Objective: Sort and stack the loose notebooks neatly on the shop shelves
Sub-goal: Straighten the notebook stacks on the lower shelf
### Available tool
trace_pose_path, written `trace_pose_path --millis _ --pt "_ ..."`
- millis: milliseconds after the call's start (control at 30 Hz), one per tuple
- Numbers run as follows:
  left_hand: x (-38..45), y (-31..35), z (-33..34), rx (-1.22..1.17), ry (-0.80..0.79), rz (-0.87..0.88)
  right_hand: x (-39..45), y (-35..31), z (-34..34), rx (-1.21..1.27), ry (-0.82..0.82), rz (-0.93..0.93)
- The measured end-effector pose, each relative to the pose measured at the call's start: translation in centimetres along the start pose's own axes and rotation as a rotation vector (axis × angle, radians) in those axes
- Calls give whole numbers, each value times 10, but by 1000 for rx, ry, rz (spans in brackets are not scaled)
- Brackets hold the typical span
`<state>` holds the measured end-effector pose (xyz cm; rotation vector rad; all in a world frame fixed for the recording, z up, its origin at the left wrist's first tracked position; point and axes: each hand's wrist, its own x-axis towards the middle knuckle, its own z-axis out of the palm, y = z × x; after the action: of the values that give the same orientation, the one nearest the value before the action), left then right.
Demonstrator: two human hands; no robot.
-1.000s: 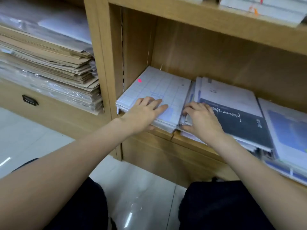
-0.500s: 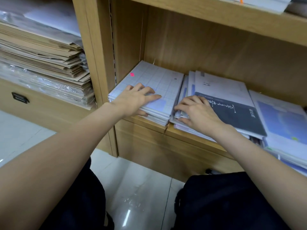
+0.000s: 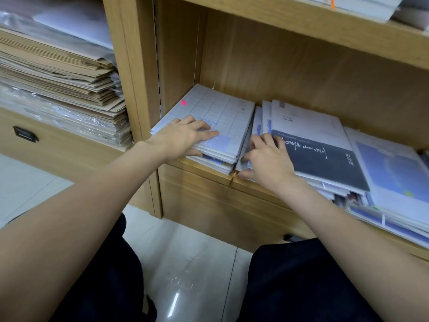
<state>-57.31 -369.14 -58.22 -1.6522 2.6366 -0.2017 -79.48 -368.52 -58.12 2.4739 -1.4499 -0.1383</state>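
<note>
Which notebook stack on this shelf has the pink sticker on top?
The leftmost stack, against the shelf's side wall, under the left hand. Its grid-patterned top cover carries the pink sticker; the neighbouring stacks show a dark-banded cover and a blue one.

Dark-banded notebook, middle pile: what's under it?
Under the dark-banded notebook: several more notebooks, only their edges showing. Right hand grips the pile's front corner. Lower covers are hidden.
</note>
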Motion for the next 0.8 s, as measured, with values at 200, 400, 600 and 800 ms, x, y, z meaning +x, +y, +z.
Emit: trace_pose_path --millis 200,400,600,800 --pt "-2 5 4 81 20 -27 7 -8 3 -12 59 49" --pt "-4 3 2 78 16 -19 1 -5 3 -28 77 38" --pt "-10 13 7 82 44 -44 -14 4 8 -84 93 21" --pt "-44 10 15 -19 96 -85 -22 4 1 -94 29 36"
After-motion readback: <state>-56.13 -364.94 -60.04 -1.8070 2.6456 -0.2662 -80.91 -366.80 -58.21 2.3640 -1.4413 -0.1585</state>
